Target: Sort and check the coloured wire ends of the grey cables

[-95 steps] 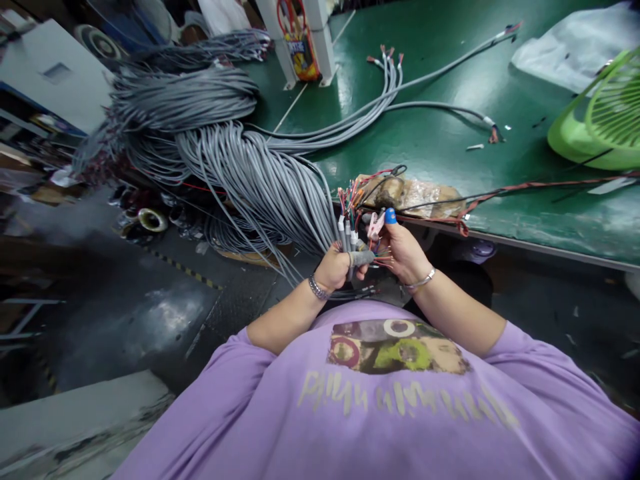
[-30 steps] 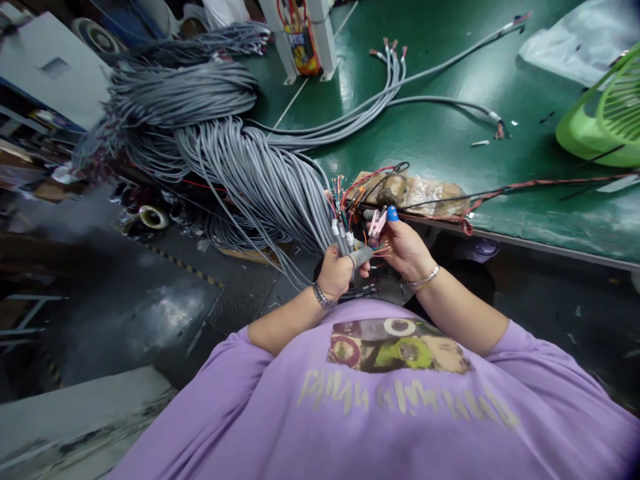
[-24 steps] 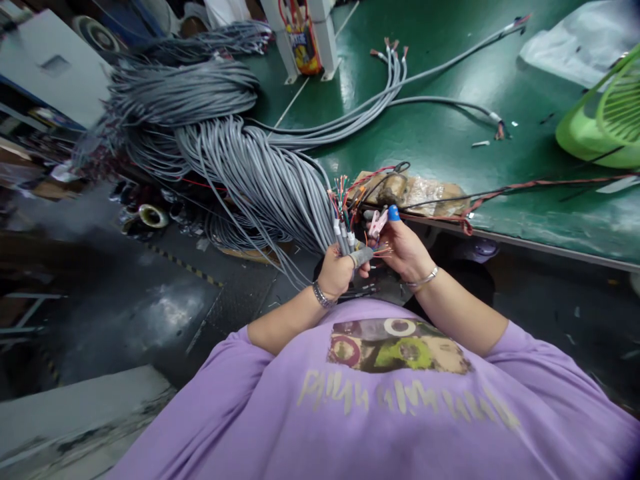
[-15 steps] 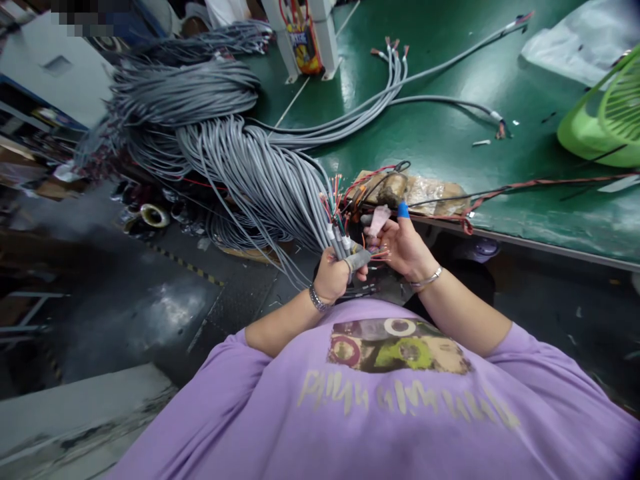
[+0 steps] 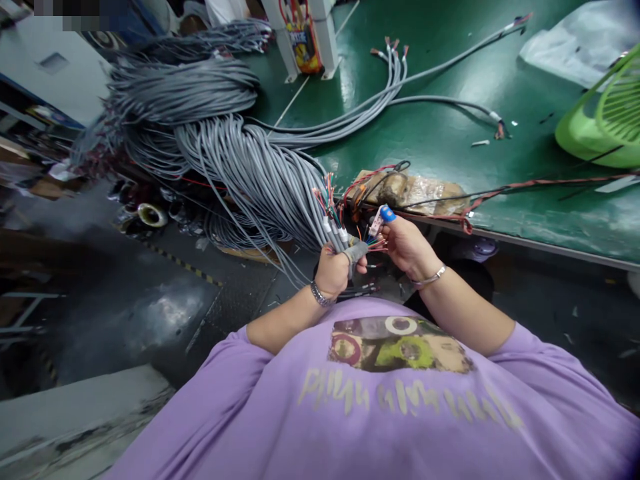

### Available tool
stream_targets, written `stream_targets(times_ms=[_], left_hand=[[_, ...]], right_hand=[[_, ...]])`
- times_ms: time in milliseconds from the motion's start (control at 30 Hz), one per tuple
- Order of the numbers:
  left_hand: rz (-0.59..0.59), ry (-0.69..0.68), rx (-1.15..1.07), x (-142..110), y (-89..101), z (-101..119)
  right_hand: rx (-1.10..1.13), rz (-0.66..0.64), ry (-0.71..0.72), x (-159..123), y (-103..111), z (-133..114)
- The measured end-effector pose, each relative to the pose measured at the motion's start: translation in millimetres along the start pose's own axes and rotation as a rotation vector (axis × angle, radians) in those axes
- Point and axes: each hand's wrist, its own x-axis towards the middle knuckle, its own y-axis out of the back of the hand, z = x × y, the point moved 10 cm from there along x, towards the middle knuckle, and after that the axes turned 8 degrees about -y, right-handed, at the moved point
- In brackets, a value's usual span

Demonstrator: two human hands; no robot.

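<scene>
My left hand (image 5: 334, 272) is closed round several grey cables (image 5: 340, 244), a grey covering over its thumb. White bands and bare coloured wire ends (image 5: 327, 200) stick up above this grip. Another fan of thin coloured wires (image 5: 377, 245) points right from the left hand, toward my right hand (image 5: 404, 243). That hand is curled, its blue-capped thumb pressed to a finger with a pale pink-white cover. Whatever may lie between these fingertips is too small to make out. The wire tips are close to its lower fingers; I cannot tell whether they touch.
A large bundle of grey cables (image 5: 250, 160) hangs over the edge of the green table (image 5: 450, 60). Near that edge lies a taped brown packet (image 5: 433, 193) with red and black leads. A green fan (image 5: 595, 127) and a clear plastic bag (image 5: 570, 40) are at right.
My right thumb has folded down onto the covered finger, which has tipped upward. The wire ends above my left hand have shifted slightly left; the left hand keeps its grip.
</scene>
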Motion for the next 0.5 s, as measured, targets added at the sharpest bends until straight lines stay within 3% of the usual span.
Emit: stream_targets(times_ms=[200,500], left_hand=[[-0.012,0.011,-0.019,1.7,-2.0,0.3],[-0.037,0.014,0.012,1.5,-3.4,-2.1]], right_hand=[[0.157,-0.011,-0.040,1.4,-1.0,0.3],[0.146,-0.019,-0.050,-0.7,-2.9,4.5]])
